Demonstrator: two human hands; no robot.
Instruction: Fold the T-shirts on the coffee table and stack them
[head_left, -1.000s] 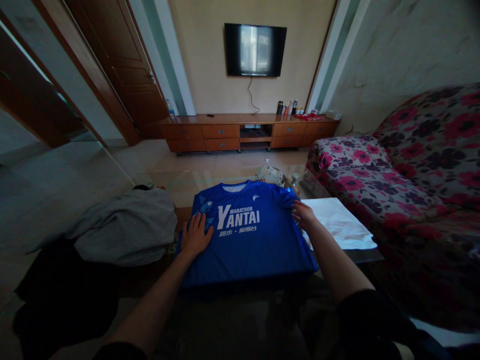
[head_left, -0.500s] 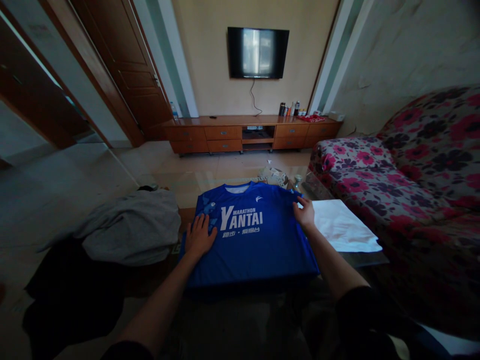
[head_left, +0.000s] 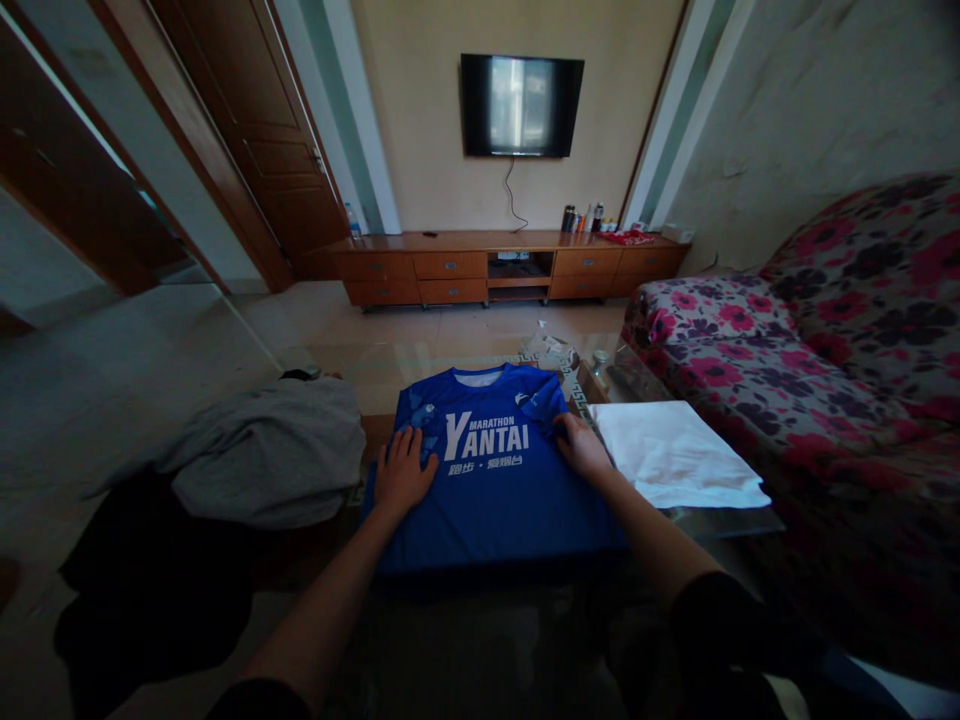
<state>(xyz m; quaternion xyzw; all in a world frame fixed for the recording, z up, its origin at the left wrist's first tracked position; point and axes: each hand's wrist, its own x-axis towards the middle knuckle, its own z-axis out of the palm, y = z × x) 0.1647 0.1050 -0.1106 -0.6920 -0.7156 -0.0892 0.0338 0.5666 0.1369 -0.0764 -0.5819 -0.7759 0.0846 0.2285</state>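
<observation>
A blue T-shirt (head_left: 487, 510) with white lettering lies face up in front of me, its collar pointing away. My left hand (head_left: 405, 473) rests flat on the shirt's left side, fingers spread. At the right edge, my right hand (head_left: 582, 447) has its fingers closed on the shirt's sleeve, which is folded inward over the chest. The shirt's front edge drops into shadow towards me. Just right of my right hand lies a folded white cloth (head_left: 679, 455).
A heap of grey clothing (head_left: 274, 450) and black clothing (head_left: 157, 590) sits to the left. Behind the shirt, crumpled paper (head_left: 551, 345) lies on the glass table (head_left: 420, 358). A floral sofa (head_left: 735, 350) borders the right. A low wooden cabinet (head_left: 450, 265) stands by the far wall.
My right hand has moved left, bringing the shirt's right sleeve and side inward over the chest. My left hand stays flat on the shirt. More of the white cloth shows.
</observation>
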